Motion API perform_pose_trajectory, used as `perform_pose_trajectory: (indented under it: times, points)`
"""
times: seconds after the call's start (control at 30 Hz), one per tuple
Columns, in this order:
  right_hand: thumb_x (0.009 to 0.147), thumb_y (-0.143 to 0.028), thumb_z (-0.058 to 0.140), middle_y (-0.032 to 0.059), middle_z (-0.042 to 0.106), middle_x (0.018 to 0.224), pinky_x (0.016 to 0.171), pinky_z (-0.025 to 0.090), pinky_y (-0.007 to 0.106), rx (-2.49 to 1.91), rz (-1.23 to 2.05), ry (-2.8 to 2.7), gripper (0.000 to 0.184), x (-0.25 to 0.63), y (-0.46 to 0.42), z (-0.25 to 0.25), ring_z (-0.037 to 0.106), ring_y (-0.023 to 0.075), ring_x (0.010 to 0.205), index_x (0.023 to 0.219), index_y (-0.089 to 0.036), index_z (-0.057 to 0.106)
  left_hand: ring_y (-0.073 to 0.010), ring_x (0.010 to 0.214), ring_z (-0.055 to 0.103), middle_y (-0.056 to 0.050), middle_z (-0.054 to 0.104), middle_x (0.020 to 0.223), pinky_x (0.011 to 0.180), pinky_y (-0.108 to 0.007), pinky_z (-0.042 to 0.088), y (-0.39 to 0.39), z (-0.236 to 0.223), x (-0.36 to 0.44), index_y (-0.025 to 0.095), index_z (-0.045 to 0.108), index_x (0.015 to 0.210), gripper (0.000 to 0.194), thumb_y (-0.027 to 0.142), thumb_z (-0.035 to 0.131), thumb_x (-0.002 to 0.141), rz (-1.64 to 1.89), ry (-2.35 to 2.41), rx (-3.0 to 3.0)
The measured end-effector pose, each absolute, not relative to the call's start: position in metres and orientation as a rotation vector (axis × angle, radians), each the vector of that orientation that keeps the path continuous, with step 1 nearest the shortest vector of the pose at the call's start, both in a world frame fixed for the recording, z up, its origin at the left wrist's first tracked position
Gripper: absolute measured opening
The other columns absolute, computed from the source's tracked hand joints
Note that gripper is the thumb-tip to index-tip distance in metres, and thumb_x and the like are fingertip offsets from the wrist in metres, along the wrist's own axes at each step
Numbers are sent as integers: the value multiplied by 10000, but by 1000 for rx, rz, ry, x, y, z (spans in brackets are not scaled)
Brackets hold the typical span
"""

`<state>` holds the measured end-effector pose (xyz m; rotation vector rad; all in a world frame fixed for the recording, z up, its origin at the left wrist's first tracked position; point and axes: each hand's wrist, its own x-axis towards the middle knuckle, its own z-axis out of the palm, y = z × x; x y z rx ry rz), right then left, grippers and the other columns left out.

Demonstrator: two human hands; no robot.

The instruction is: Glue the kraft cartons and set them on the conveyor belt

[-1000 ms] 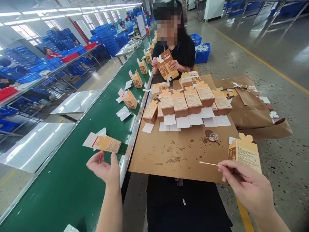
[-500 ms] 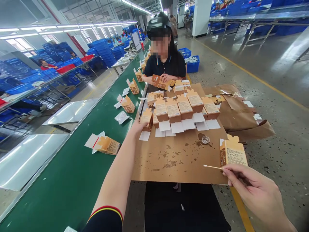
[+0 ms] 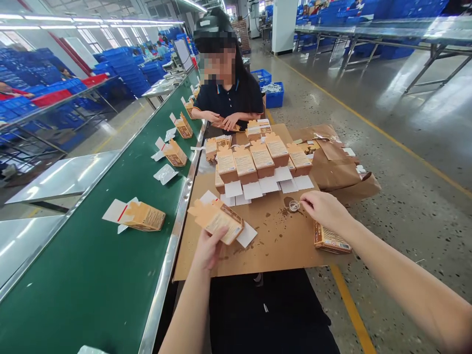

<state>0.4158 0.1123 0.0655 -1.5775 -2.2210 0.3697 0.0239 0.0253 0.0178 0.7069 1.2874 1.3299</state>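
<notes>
Paperboard carton (image 3: 224, 223), clear plastic dish (image 3: 294, 206), shiny metal rail (image 3: 169, 255)

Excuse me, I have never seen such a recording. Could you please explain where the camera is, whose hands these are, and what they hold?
There is no machine here. A person wears the camera on the head, so it looks forward and down at both bare hands. The left hand holds a printed carton. The right hand, beside a small clear dish, appears to pinch a thin stick, barely visible. Below lies a cardboard sheet with more cartons piled on it. Left is a green surface with open boxes. Another person sits beyond.
</notes>
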Motion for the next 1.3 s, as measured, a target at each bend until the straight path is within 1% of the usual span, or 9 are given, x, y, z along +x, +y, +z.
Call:
perform_pose_trajectory:
  times: [0.17, 0.3, 0.4, 0.57, 0.8, 0.93, 1.07, 1.2, 1.3]
  points:
    - [1022, -172, 670, 75, 845, 845, 755, 556, 357, -1593, 378, -2261, 265, 416, 117, 60, 781, 261, 800, 780, -265, 723, -384, 1303, 825, -160, 839, 1352, 1162, -565, 661, 40, 8, 46, 256, 686, 1356, 899, 552, 1127, 630, 1308, 1366, 823]
    - [1082, -243, 617, 91, 874, 937, 784, 587, 367, -1572, 368, -2198, 251, 416, 99, 72, 806, 268, 872, 901, -254, 791, -376, 1306, 822, -143, 834, 1339, 1159, -568, 658, 41, 8, 44, 275, 655, 1352, 879, 536, 1119, 653, 1282, 1370, 839]
    - [1087, -279, 631, 71, 889, 958, 793, 628, 371, -1452, 426, -2038, 228, 397, 72, 75, 813, 255, 853, 972, -264, 828, -375, 1297, 822, -141, 831, 1337, 1148, -566, 661, 40, 11, 44, 273, 646, 1331, 861, 528, 1118, 659, 1270, 1376, 839]
    - [1077, -234, 668, 41, 880, 900, 742, 648, 333, -1267, 684, -1940, 204, 332, 32, 42, 798, 217, 778, 969, -268, 837, -346, 1252, 834, -117, 827, 1321, 1109, -530, 676, 40, 16, 45, 277, 618, 1342, 863, 500, 1116, 673, 1250, 1410, 865]
    - [1057, -179, 690, 40, 849, 846, 732, 644, 325, -1258, 727, -1937, 204, 293, 30, -2, 784, 219, 754, 918, -266, 811, -324, 1188, 848, -85, 828, 1274, 1042, -503, 704, 35, 15, 51, 293, 588, 1287, 832, 464, 1105, 659, 1275, 1440, 947]
    - [1087, -209, 641, 59, 858, 892, 753, 656, 342, -1275, 691, -1892, 227, 308, 29, 5, 791, 231, 782, 935, -263, 801, -362, 1265, 831, -127, 822, 1324, 1086, -534, 687, 25, 15, 56, 275, 616, 1317, 809, 460, 1083, 683, 1243, 1506, 1038]
    - [1115, -261, 627, 50, 848, 872, 713, 656, 332, -1312, 631, -1813, 243, 331, 18, 21, 770, 217, 743, 947, -267, 803, -386, 1326, 810, -158, 811, 1376, 1098, -524, 676, 10, 13, 63, 259, 638, 1383, 816, 490, 1050, 718, 1190, 1580, 1184]
    - [1122, -273, 647, 33, 835, 839, 680, 657, 325, -1346, 607, -1769, 229, 347, -1, 38, 755, 209, 706, 947, -279, 795, -371, 1274, 818, -147, 803, 1387, 1014, -478, 691, 1, 5, 69, 274, 625, 1431, 788, 462, 1002, 765, 1119, 1706, 1379]
    - [1127, -253, 654, 16, 815, 805, 666, 649, 321, -1328, 603, -1756, 222, 344, -15, 49, 741, 201, 672, 950, -285, 784, -353, 1173, 831, -126, 810, 1309, 917, -449, 694, 1, -4, 76, 278, 626, 1404, 739, 467, 962, 773, 1133, 1760, 1416]
